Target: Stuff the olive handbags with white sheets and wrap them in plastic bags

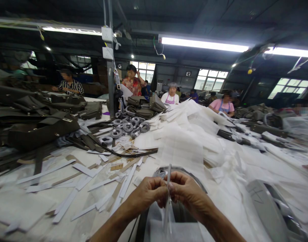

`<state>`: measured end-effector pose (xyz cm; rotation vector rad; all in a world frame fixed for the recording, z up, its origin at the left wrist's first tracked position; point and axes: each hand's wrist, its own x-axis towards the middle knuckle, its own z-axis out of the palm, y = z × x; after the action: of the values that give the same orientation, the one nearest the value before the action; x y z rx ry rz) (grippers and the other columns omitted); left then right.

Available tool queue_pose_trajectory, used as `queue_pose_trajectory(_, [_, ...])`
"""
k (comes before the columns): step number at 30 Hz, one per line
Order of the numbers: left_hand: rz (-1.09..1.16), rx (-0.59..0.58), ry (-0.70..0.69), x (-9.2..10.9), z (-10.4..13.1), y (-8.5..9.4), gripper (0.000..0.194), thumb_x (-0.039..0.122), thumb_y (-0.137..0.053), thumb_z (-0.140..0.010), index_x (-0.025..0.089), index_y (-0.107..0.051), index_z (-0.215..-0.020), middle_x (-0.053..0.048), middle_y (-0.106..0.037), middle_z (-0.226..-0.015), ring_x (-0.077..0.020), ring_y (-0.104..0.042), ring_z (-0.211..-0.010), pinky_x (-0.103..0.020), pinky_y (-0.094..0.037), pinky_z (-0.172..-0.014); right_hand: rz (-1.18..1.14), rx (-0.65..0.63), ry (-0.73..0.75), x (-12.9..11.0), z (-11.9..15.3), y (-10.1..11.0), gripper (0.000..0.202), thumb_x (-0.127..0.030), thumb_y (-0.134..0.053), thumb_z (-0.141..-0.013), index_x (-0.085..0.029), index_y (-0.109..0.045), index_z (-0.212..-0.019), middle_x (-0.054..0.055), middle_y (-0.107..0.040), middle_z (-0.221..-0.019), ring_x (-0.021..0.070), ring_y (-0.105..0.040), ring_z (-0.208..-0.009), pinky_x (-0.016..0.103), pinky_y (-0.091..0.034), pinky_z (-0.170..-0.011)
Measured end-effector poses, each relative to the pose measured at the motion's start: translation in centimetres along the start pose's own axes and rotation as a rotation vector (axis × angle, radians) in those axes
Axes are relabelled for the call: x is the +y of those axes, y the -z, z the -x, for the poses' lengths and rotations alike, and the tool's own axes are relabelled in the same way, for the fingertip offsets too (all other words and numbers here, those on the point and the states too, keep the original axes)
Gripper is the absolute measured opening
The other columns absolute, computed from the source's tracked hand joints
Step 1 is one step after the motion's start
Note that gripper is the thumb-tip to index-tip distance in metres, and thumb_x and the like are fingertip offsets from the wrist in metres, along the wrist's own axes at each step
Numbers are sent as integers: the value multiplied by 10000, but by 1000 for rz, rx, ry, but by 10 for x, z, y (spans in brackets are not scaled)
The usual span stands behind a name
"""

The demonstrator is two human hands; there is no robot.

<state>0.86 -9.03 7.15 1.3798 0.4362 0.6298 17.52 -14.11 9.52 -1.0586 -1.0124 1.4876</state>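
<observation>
Close in front of me, my left hand [149, 192] and my right hand [187, 191] meet with fingertips pinched together. Between them stands a narrow light-grey strip [169, 172], seen nearly edge-on; its lower end blurs into pale wrapping. What the strip is made of I cannot make out. Beneath the hands lies a dark bag [185, 215], partly covered by the hands and by a translucent sheet [179, 232]. A rounded, wrapped dark band [199, 183] curves behind the right hand.
Paper strips [65, 205] litter the left of the table. Dark bags [42, 131] are heaped behind them, near coiled wrapped straps [127, 127] and a pole [110, 74]. White foam sheets [179, 134] pile up ahead. A grey marked object [266, 205] lies right. Several people work beyond.
</observation>
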Motion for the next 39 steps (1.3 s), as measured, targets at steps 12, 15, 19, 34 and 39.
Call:
queue_pose_trajectory(12, [-100, 217, 31, -4, -2, 1, 292, 400, -766, -728, 118, -729, -791, -57, -700, -710, -141, -605, -636, -236, -461, -621, 105, 134, 96, 14, -16, 1, 415, -440, -888, -591, -148, -662, -782, 4, -655, -650, 121, -556, -533, 245, -412, -519])
queue_pose_trajectory(15, [-32, 172, 63, -12, -4, 7, 283, 383, -758, -731, 115, -733, -814, -63, -703, -712, -138, -608, -626, -242, -470, -621, 111, 127, 89, 14, -18, 0, 408, -445, -880, -601, -143, -670, -780, 4, -652, -630, 119, -549, -526, 243, -413, -520])
queue_pose_trajectory(19, [33, 130, 99, -12, -3, 13, 260, 356, -753, -727, 114, -742, -825, -93, -728, -804, -153, -637, -675, -251, -490, -644, 105, 130, 81, 14, -19, -1, 404, -442, -876, -612, -142, -680, -798, 2, -652, -639, 118, -548, -530, 248, -419, -529])
queue_pose_trajectory(34, [71, 132, 135, -5, -2, 18, 325, 417, -751, -725, 108, -728, -822, -111, -732, -829, -167, -657, -695, -251, -500, -639, 143, 160, 118, 23, -31, -4, 461, -498, -866, -614, -171, -550, -688, -32, -584, -569, 95, -490, -477, 224, -365, -473])
queue_pose_trajectory(39, [32, 210, 121, -11, -1, 20, 268, 359, -751, -704, 116, -708, -809, -85, -721, -757, -161, -640, -665, -260, -489, -648, 128, 153, 113, 17, -32, -1, 495, -571, -815, -661, -147, -649, -855, -19, -600, -614, 100, -505, -485, 240, -399, -492])
